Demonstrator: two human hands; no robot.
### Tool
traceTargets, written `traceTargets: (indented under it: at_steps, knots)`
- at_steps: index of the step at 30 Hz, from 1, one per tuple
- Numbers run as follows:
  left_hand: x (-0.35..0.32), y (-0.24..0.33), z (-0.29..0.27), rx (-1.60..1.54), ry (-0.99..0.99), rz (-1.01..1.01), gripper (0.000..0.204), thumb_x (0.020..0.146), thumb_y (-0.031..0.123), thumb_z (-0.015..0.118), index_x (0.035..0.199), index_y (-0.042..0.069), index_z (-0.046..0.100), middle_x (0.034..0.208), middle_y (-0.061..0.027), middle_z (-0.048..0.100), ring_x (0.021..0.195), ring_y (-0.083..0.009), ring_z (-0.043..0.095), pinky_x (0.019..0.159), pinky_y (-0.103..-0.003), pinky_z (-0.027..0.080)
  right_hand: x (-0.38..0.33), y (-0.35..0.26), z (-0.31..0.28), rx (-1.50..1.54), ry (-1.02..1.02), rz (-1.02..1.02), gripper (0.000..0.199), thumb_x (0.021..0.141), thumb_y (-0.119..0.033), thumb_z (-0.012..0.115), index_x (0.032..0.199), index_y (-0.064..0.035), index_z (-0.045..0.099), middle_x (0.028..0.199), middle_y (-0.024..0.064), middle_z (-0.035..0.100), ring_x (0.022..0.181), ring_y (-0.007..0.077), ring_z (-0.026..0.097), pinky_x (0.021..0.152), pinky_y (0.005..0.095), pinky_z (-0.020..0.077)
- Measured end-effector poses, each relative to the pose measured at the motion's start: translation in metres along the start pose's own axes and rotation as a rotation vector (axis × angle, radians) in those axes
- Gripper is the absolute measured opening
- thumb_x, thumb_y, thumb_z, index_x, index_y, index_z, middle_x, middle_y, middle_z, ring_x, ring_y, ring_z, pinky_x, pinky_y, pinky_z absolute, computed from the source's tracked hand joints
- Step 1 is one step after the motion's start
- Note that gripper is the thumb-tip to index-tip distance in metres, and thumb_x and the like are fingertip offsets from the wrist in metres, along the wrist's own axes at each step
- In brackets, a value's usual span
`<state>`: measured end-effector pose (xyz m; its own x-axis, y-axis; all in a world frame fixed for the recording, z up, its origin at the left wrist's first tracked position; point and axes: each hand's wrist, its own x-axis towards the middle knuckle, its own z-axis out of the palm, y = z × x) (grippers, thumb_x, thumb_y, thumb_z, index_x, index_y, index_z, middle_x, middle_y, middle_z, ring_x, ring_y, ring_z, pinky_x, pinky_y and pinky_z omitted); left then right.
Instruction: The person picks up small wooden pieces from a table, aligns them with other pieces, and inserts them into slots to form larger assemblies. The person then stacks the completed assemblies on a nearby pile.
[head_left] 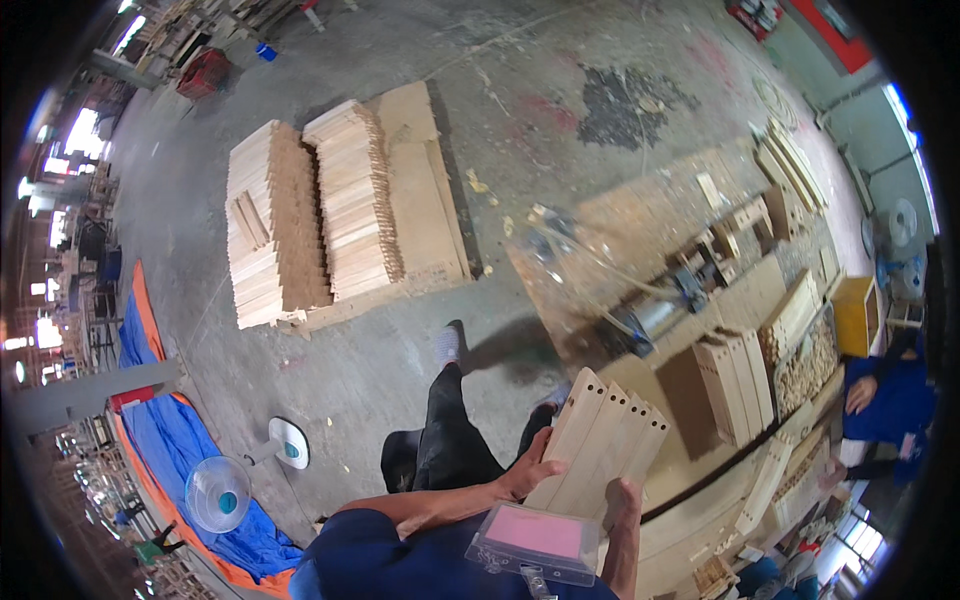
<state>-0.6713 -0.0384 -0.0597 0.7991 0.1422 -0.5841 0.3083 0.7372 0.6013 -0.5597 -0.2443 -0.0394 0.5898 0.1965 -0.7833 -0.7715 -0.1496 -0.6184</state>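
Between my two hands is a bundle of pale wooden boards (605, 440), side by side and tilted, with dark round holes in their far ends. My left hand (530, 468) grips the bundle's left side, thumb lying on the wood. On the opposite side my right hand (627, 500) is closed around the edge, its fingers partly hidden. A clear badge holder with a pink card (535, 532) hangs at my chest and covers the bundle's near end. More boards of the same look (735, 385) stand on the bench to the right.
Two long rows of stacked boards (345, 200) rest on a brown sheet (415, 205) on the floor ahead. A metal cylinder machine (655, 315) sits on the bench. At right is a person in blue (890, 410); a fan (215, 495) and blue tarp (205, 440) are at left.
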Motion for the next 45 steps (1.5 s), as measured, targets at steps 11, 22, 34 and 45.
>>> traceTargets:
  at_steps: [11, 22, 34, 45]
  knots:
    - [-0.038, 0.218, -0.245, -0.195, 0.267, 0.517, 0.076, 0.083, 0.030, 0.065, 0.142, 0.002, 0.025, 0.129, -0.0127, 0.043, 0.122, -0.0213, 0.044, 0.104, -0.037, 0.038, 0.056, -0.081, 0.395, -0.303, -0.555, -0.102, 0.072, 0.080, -0.030, 0.068, 0.140, -0.0101, 0.034, 0.122, 0.0144, 0.053, 0.109, 0.0280, 0.057, 0.092, 0.0447, 0.0496]
    - [-0.058, 0.415, -0.397, -0.598, 0.664, 0.874, 0.076, 0.086, 0.020, 0.059, 0.148, 0.002, 0.019, 0.139, -0.0196, 0.041, 0.127, -0.0307, 0.043, 0.107, -0.045, 0.038, 0.070, -0.158, 0.786, -0.809, -1.074, -0.199, 0.085, 0.082, -0.034, 0.069, 0.144, 0.0016, 0.023, 0.135, 0.0209, 0.044, 0.126, 0.0295, 0.046, 0.106, 0.0415, 0.0389]
    - [0.124, 0.558, -0.432, -1.047, 1.050, 1.028, 0.062, 0.085, 0.029, 0.059, 0.137, 0.004, 0.035, 0.122, -0.0093, 0.049, 0.118, -0.0238, 0.046, 0.107, -0.042, 0.037, 0.217, -0.270, 1.035, -1.393, -1.372, 0.066, 0.099, 0.076, -0.045, 0.075, 0.141, 0.0061, 0.021, 0.129, 0.0246, 0.046, 0.121, 0.0344, 0.051, 0.100, 0.0454, 0.0452]
    - [0.194, 0.680, -0.394, -1.313, 1.257, 1.132, 0.043, 0.089, 0.040, 0.059, 0.116, 0.009, 0.050, 0.110, -0.0025, 0.051, 0.108, -0.0203, 0.048, 0.104, -0.042, 0.037, 0.262, -0.325, 1.132, -1.709, -1.498, 0.106, 0.106, 0.073, -0.047, 0.077, 0.144, 0.0054, 0.020, 0.136, 0.0254, 0.041, 0.128, 0.0338, 0.045, 0.104, 0.0444, 0.0419]
